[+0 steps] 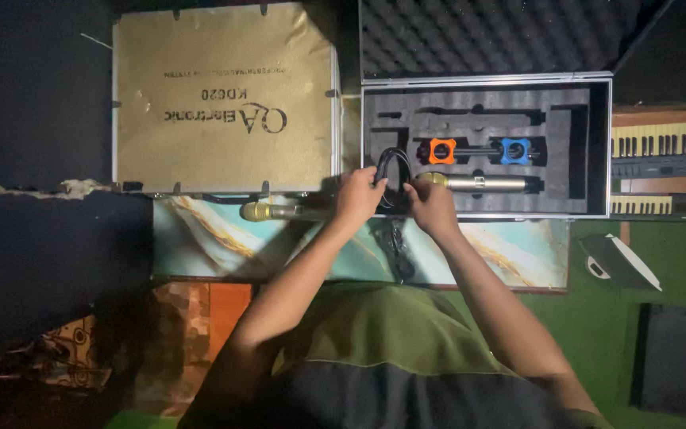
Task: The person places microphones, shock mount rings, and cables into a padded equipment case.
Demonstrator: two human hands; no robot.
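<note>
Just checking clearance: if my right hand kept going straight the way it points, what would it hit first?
Probably the gold-headed microphone lying in the foam case, right beyond the right hand; depth is hard to judge.

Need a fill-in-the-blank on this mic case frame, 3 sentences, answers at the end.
1. Both hands, the left hand and the right hand, hold a coiled black ____.
2. In the foam-lined case, the ring beside the blue ring is ____.
3. One gold-headed microphone lies in the case; a second microphone lies outside it, to the person's ____.

Missing words: cable; orange; left
</note>
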